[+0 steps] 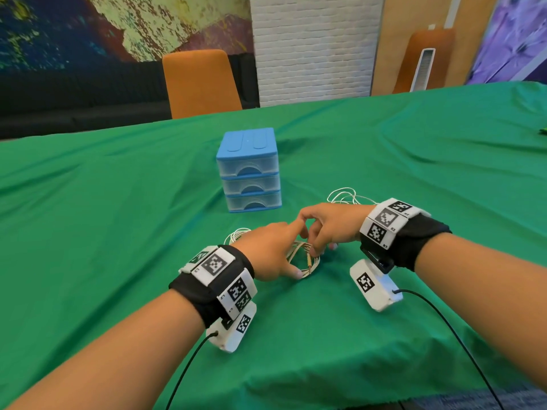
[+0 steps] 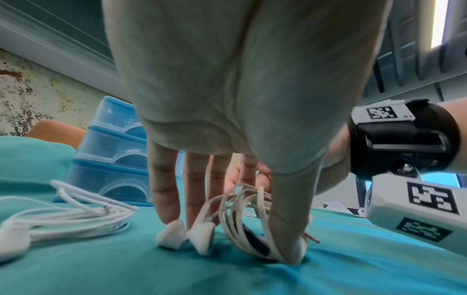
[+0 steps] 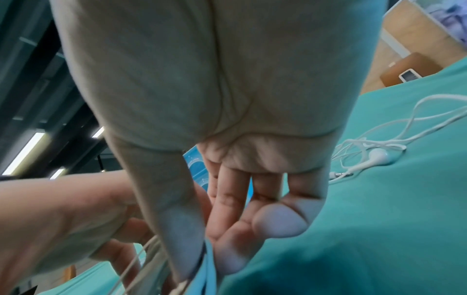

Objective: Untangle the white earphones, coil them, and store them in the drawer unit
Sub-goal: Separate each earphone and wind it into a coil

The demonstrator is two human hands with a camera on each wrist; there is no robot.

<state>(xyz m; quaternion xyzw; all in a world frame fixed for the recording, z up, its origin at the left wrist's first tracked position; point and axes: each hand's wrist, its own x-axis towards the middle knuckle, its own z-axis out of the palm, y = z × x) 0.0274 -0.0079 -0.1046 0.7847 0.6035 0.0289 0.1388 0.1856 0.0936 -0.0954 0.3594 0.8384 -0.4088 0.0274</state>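
Listing by view, head first: your left hand (image 1: 268, 250) and right hand (image 1: 331, 224) meet over a small coil of white earphones (image 1: 306, 260) on the green desk (image 1: 118, 232). Left thumb presses the coil's near edge; right fingers curl down and pinch its strands, with the jack lying among them. The blue drawer unit (image 1: 249, 170) stands just behind, all three drawers closed. A second coiled set (image 1: 236, 234) lies just beyond the left hand; a loose set (image 1: 349, 196) lies behind the right wrist. An orange chair (image 1: 201, 82) stands past the desk's far edge.

Left wrist view: your grip here is wide, fingers (image 2: 164, 191) straight and spread, tips down on the cloth. The thumb pins the cable loops (image 2: 247, 219); two earbuds (image 2: 187, 235) rest at the fingertips. The second coiled set sits apart on the left, the drawer unit behind it.

Right wrist view: thumb and curled fingers (image 3: 252, 235) close narrowly on the strands at the lower edge. The loose set, one bud showing, lies well apart on the cloth.
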